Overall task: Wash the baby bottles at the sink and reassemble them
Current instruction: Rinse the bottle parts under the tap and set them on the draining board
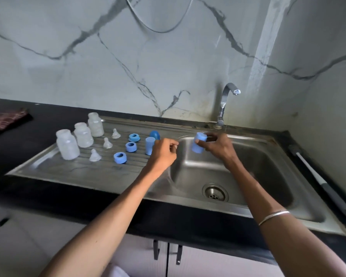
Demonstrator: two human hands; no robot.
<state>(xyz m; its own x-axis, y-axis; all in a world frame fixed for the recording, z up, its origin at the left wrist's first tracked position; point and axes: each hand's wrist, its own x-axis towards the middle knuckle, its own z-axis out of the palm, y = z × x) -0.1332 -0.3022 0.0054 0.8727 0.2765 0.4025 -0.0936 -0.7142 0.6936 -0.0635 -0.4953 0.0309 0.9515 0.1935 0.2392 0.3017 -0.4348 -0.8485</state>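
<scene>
My right hand [218, 147] grips a light blue bottle cap [198, 145] over the steel sink basin [268, 172], below the tap. My left hand [164, 154] hovers at the basin's left rim with curled fingers and holds nothing. On the ribbed drainboard [68, 170] stand three clear bottle bodies [67, 144], three clear teats [95, 155], three blue screw rings [120, 158] and two more blue caps [149, 145], one upright and one behind it.
A chrome tap [224, 102] rises from the back rim, with no water visible. A bottle brush [324, 184] lies on the black counter right of the sink. A dark cloth [7, 120] lies at the far left. The marble wall stands close behind.
</scene>
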